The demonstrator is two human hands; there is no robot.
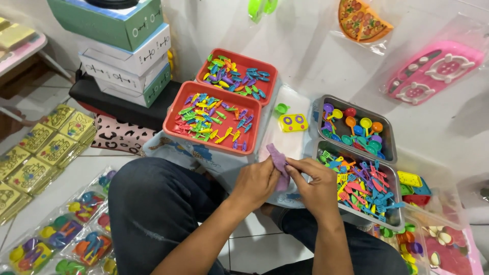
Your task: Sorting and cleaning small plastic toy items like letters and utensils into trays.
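At frame centre, left hand (256, 182) and right hand (315, 184) both pinch a purple toy piece (279, 164); finished toy packets (66, 229) lie lower left, trays still full.

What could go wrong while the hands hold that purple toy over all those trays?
The purple piece is pinched between the left hand and right hand above the lap, so it might slip to the floor. The right elbow sits close to the metal tray of tiny cutlery, which could perhaps get bumped. The front red tray rests near the edge and might tip.
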